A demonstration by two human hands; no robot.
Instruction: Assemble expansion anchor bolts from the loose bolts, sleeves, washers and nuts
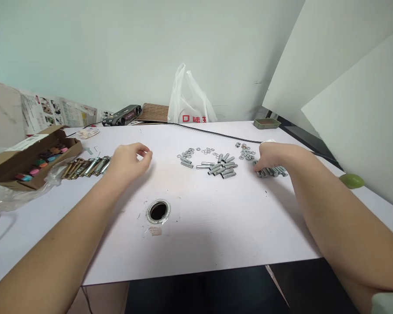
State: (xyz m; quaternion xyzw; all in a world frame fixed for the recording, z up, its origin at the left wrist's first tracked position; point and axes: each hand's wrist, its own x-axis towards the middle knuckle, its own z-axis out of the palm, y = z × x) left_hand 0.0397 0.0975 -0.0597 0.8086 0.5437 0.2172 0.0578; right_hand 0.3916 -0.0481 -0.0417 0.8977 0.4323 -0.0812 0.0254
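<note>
My left hand is loosely curled above the table, fingertips near the thumb, with nothing visible in it. Beside and partly behind it lies a row of expansion bolts, some brassy and some silver. At the right, my right hand reaches down, its fingers closed at the near end of a row of metal bolts and partly covering them. Between the hands are loose metal sleeves, a group of washers, thin rings and a small heap of nuts.
A round cable hole pierces the white table. An open cardboard box of colourful-capped bottles stands left. Behind are a white plastic bag, a black cable and a green tray. A green fruit lies right.
</note>
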